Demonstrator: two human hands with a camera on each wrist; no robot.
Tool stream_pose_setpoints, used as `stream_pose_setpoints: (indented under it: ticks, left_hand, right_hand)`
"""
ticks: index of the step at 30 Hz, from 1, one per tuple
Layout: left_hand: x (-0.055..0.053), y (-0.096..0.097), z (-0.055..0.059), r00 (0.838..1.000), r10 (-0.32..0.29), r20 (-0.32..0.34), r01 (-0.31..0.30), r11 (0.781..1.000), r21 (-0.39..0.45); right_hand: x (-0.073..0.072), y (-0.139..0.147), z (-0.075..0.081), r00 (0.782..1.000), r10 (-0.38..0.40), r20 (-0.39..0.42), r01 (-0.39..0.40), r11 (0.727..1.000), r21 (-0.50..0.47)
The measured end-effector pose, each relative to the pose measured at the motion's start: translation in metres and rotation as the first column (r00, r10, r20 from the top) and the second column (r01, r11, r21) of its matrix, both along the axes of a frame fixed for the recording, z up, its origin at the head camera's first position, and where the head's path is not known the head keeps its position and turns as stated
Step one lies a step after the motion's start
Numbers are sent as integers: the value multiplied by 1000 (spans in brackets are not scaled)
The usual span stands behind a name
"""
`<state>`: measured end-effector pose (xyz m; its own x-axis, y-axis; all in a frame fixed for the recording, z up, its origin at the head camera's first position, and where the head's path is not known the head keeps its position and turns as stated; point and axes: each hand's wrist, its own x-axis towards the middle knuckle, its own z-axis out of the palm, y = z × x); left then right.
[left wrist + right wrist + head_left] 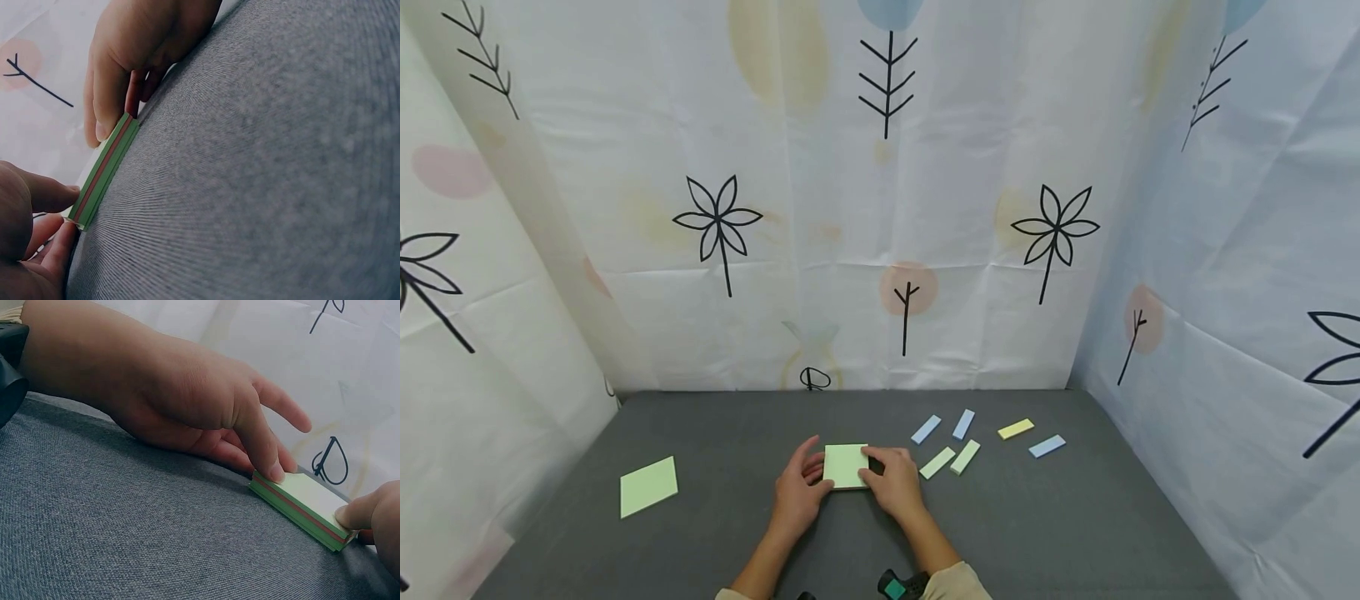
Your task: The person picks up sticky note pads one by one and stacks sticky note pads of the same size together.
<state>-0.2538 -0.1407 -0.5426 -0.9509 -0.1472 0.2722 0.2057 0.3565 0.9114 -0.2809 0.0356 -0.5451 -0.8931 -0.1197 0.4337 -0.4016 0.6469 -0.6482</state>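
A square sticky-note pad (pixel 846 465) lies between my hands near the middle of the table. Its top is pale green, and a red layer runs between green ones along the side of the pad (pixel 105 172). My left hand (pixel 797 492) pinches the left edge, its thumb on the near left corner and its index finger (pixel 284 406) stretched out beyond the pad. At the right edge, my right hand (pixel 897 485) grips with thumb and fingers at the corners. Some fingers are hidden behind the pad in the wrist views.
One flat green paper square (pixel 649 487) lies at the left of the table (pixel 1045 533). To the right are small strips: several blue (pixel 926 429), two green (pixel 937 463) and one yellow (pixel 1016 429). Patterned white cloth (pixel 820 167) hangs along the back and sides.
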Motion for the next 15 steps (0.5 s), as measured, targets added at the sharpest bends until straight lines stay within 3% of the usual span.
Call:
stream_pose_setpoints:
  ticks: [8,15]
  left_hand:
    - [0,-1,-1,1000,-9,-6,9,1000,6]
    - [2,-16,-1,1000,-18,-18,18,1000,-2]
  right_hand:
    - [0,1,-1,1000,11,-4,-11,1000,7]
    - [1,1,0,1000,12,1,-12,1000,-7]
